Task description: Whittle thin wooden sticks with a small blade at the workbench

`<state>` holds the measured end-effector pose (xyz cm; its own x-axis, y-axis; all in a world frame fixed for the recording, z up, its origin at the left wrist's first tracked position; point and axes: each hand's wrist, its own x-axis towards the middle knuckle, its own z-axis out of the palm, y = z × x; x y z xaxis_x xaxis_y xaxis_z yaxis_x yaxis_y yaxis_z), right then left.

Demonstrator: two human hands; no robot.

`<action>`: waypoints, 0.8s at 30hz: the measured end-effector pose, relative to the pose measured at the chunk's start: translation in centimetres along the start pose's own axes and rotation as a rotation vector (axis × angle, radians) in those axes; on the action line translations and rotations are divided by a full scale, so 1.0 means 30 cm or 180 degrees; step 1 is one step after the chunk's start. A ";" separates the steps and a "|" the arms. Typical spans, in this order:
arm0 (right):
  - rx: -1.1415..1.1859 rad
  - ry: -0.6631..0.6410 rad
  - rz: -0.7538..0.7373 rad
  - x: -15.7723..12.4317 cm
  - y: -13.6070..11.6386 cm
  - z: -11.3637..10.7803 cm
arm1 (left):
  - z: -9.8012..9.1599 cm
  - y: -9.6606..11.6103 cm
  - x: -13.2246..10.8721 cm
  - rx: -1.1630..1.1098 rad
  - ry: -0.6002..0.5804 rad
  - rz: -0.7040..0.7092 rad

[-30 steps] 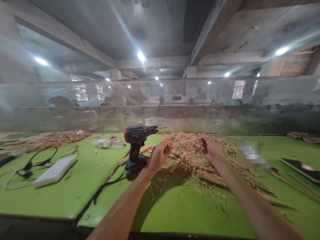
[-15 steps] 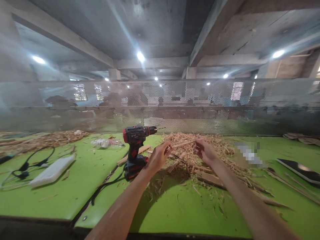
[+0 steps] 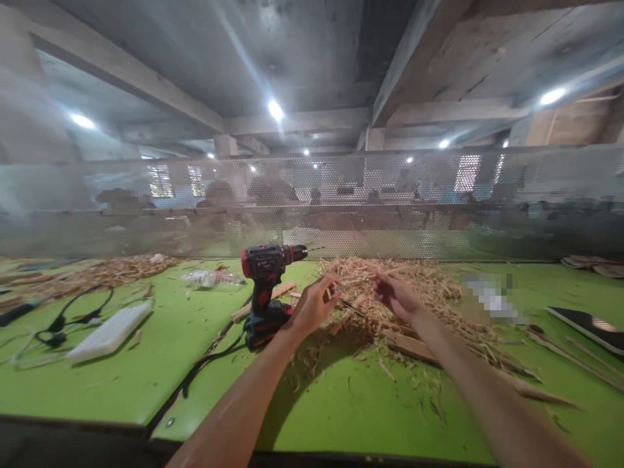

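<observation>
A thin pale wooden stick (image 3: 357, 281) spans the gap between my hands, roughly level above the shavings. My left hand (image 3: 316, 303) pinches its left end between thumb and fingers. At the other end, my right hand (image 3: 396, 296) has its fingertips closed on the stick. Beneath them lies a heap of curled wood shavings (image 3: 429, 292). A thin dark tool (image 3: 351, 307) shows just right of my left hand; its kind is unclear. Close to my left wrist, a black and red cordless drill (image 3: 263, 286) stands upright on its battery, its bit pointing right.
On the green table (image 3: 312, 422) lie a clear plastic bottle (image 3: 214, 278), a white block (image 3: 111, 331), a black cable headset (image 3: 73, 318) and a phone (image 3: 587, 327). Wooden pieces (image 3: 412, 346) lie by my right forearm. A perforated metal screen (image 3: 322, 214) closes the far edge.
The view has shifted slightly. The stick has turned a little and my right hand has come slightly closer to my left. Both hands still hold it.
</observation>
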<state>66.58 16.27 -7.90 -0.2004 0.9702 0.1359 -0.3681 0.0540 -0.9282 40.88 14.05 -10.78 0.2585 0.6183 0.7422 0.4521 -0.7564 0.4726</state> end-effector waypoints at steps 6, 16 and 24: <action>0.0009 0.0054 -0.0123 -0.001 -0.001 0.012 | 0.000 -0.006 -0.002 0.0063 -0.0075 -0.0031; -0.0060 -0.0053 -0.0223 0.001 -0.005 0.009 | 0.003 0.005 -0.002 0.0148 -0.0196 0.0108; -0.0095 -0.0099 -0.0254 -0.006 -0.011 0.012 | 0.010 -0.024 0.000 0.0084 0.0112 -0.0114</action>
<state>66.43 15.99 -7.49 -0.1997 0.9548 0.2201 -0.3570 0.1383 -0.9238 40.82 14.67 -11.26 0.2116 0.6366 0.7416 0.4831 -0.7278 0.4868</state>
